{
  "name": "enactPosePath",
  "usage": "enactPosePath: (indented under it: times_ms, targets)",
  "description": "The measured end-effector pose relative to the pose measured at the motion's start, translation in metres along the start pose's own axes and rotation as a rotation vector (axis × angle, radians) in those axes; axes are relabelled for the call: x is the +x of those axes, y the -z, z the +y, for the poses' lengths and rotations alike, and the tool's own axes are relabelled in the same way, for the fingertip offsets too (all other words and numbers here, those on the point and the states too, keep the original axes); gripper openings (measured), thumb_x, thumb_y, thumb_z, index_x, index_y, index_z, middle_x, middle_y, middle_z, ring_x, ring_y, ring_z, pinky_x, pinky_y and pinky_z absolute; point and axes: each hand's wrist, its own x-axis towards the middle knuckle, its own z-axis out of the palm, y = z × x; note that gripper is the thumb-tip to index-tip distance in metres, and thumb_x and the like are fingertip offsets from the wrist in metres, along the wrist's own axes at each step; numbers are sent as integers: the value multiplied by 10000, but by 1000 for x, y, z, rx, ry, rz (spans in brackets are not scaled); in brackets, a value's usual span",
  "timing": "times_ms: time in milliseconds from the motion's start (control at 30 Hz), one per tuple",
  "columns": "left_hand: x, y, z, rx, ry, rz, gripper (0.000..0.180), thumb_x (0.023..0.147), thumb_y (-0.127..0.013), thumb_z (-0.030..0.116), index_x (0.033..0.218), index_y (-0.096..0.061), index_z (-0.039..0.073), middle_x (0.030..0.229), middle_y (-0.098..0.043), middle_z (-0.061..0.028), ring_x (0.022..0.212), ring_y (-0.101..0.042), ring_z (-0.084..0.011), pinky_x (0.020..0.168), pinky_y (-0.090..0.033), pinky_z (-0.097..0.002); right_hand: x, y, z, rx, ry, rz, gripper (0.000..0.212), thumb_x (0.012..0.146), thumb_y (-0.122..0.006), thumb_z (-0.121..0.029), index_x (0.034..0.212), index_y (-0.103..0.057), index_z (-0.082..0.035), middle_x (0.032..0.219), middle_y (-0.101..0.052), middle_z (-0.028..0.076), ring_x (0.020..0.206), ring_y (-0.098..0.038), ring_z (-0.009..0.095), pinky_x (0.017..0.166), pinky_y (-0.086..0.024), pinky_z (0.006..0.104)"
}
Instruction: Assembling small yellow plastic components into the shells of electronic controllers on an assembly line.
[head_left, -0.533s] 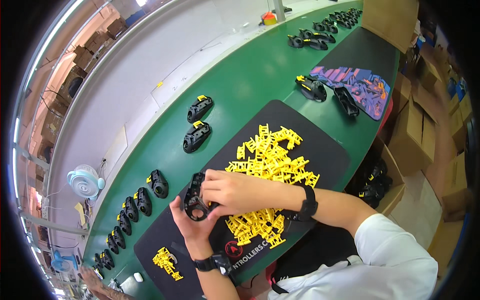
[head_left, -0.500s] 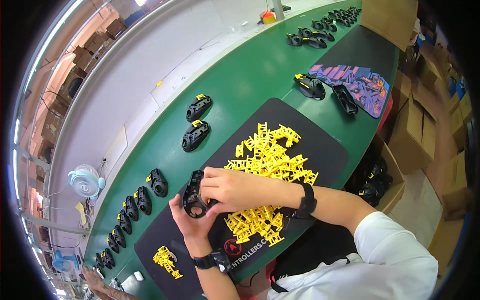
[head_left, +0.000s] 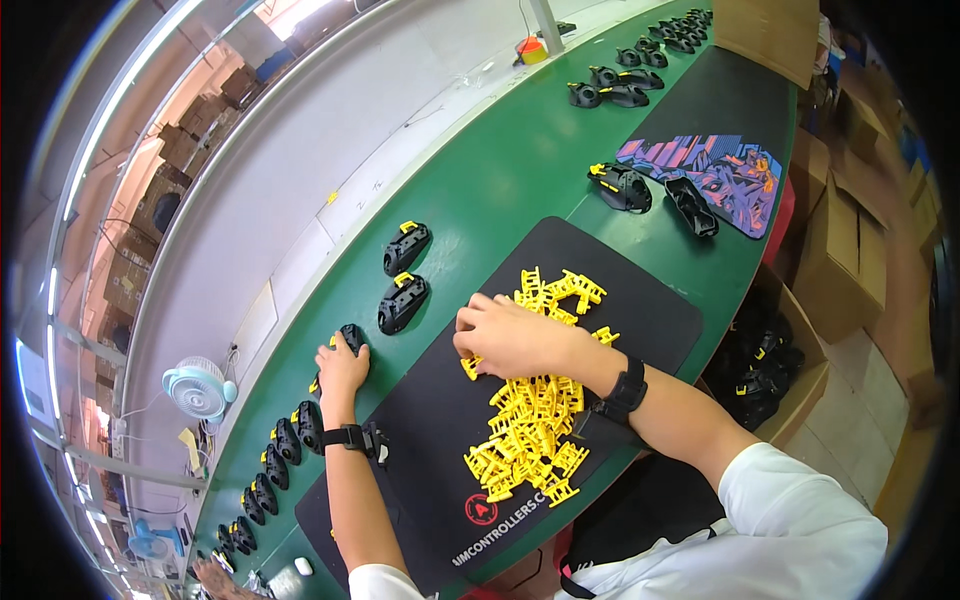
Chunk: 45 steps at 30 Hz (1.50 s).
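While the left hand's point(head_left: 342, 372) fingers straddle a black shell point(head_left: 352, 337) on the green desk point(head_left: 480, 170), grip unclear, the right hand's point(head_left: 515, 338) bunched fingers meet a yellow clip point(head_left: 470, 368) beside the heap point(head_left: 540, 410); whether they pinch it cannot be told. Both pieces look light and stiff, best held by their sides. At right, an open cardboard box point(head_left: 803, 393) holds yellow-marked black parts point(head_left: 768, 382).

"What is standing around you?"
"A green bench point(head_left: 490, 165) is running before you, a pale panel point(head_left: 270, 200) lining its far edge."
"And to either side?"
"Light tubes point(head_left: 53, 292) are glowing at your left, pale floor tiles point(head_left: 872, 388) showing at your right."
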Motion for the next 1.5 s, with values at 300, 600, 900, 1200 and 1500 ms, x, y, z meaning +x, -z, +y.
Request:
enactPosePath:
  times_ms: [300, 600, 900, 1200, 1500]
  targets:
    - [19, -6, 63, -333, -493, 96, 808, 788, -790, 276, 1463, -439, 2, 1363, -535, -259, 1281, -509, -423, 1082, -435, -453, 12, 17, -14, 661, -67, 254, 195, 870, -719, -111, 1008, -609, -27, 883, -704, 136, 815, -681, 269, 775, -534, 376]
    - [-126, 25, 80, -2191, -306, -282, 516, 946, -589, 240, 1396, -466, 17, 1364, -565, -103, 1236, -562, -215, 1065, -439, -398, 11, 30, -17, 1245, -238, 307, 166, 928, -686, -53, 1083, -636, -26, 887, -663, 9, 817, -641, 82, 701, -516, 242]
    - [-184, -23, 82, -2010, -326, -102, 680, 868, -741, 112, 1441, -390, 6, 1388, -527, -112, 1287, -540, -253, 1108, -425, -469, 14, 0, -41, 792, -35, 427, 125, 847, -745, -48, 967, -716, -32, 846, -666, 71, 777, -690, 200, 705, -555, 292]
    - [-197, -25, 88, -1995, -264, -81, 651, 883, -756, 105, 1419, -399, 9, 1320, -559, -93, 1231, -577, -234, 1079, -467, -453, 12, -11, -46, 566, 58, 519, 102, 831, -756, -55, 907, -698, -19, 859, -657, 89, 782, -684, 260, 665, -532, 323]
    - [-195, -17, 90, -1923, -295, -13, 887, 861, -773, 124, 1563, -236, 51, 1428, -490, -107, 1276, -546, -240, 1081, -464, -456, 12, -6, -52, 619, 30, 425, 107, 833, -745, -34, 924, -699, -3, 875, -649, 87, 757, -671, 210, 680, -536, 297]
